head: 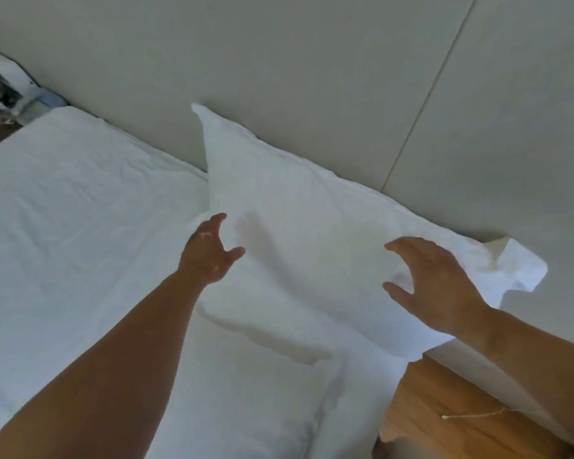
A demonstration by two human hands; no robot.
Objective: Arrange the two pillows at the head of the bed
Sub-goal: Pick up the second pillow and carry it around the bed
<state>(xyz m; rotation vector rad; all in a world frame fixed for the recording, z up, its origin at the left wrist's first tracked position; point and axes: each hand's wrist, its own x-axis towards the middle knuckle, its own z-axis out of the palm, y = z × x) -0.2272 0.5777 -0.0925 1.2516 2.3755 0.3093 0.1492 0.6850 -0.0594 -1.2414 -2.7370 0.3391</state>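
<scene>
A white pillow (312, 226) leans against the pale headboard wall (279, 77) at the right end of the bed. A second white pillow (256, 392) lies flat on the sheet in front of it, partly tucked under the first one's lower edge. My left hand (209, 253) hovers at the upright pillow's left side, fingers spread and holding nothing. My right hand (434, 286) is spread over the pillow's right part, fingers curved and apart, not gripping it.
The white sheet (80, 210) covers the mattress to the left. A wooden floor (444, 409) with a thin cord on it shows at the lower right beside the bed. Cluttered dark items (4, 94) sit past the bed's far left corner.
</scene>
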